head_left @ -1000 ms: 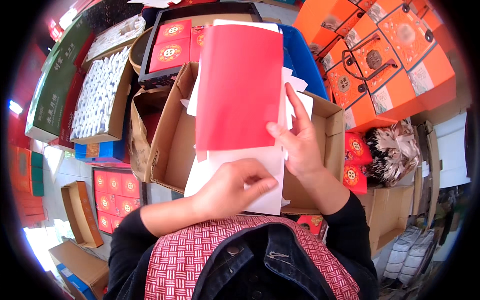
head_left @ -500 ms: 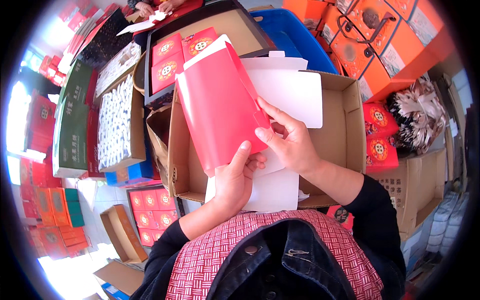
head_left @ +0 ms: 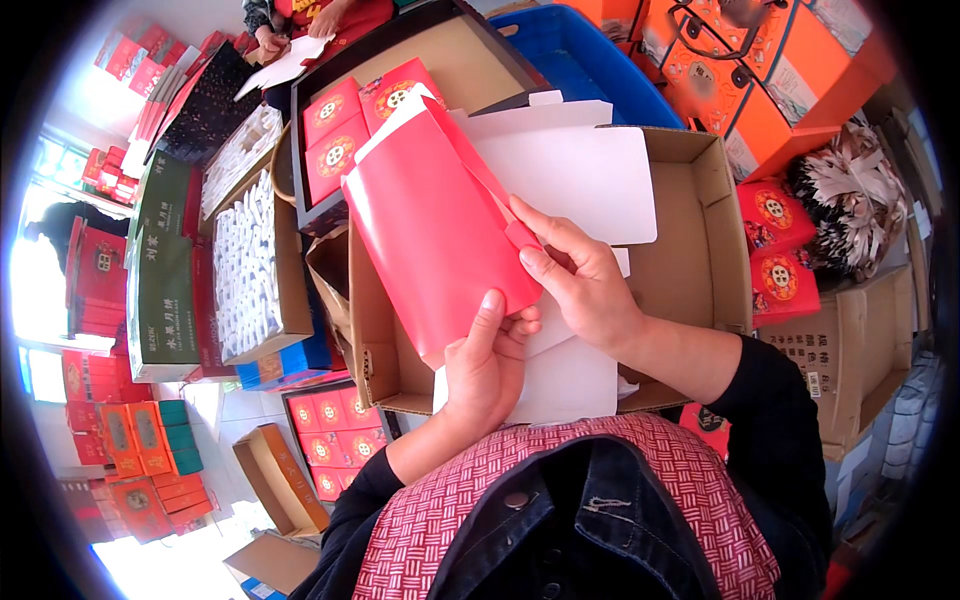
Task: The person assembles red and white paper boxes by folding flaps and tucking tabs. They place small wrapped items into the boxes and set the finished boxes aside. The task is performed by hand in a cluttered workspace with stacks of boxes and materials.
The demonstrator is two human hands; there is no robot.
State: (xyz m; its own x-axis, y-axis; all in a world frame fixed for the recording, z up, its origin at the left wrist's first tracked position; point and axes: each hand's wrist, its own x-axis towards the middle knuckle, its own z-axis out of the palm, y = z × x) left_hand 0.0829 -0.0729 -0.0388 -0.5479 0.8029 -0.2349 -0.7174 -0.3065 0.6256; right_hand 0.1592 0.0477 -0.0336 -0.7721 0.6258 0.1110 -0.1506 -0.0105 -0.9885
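Observation:
A glossy red card carton, partly folded up with a white inner face showing at its far end, is held tilted between my hands. Its near end rests in my left hand, thumb on top and fingers curled round the corner. Along the right edge, a narrow red side flap is pinched between the thumb and fingers of my right hand. Beneath it, white card blanks lie across an open brown cardboard box. The carton and my hands hide part of those blanks.
Finished red boxes sit in a black-edged tray behind, beside a blue plastic bin. To the left stand boxes of white packets and green cartons. Orange gift boxes are stacked right. A co-worker's hands hold white card.
The whole view has shifted slightly, with the surroundings at left moving right and down. My hands keep their hold on the red carton, with the right fingers still at the side flap.

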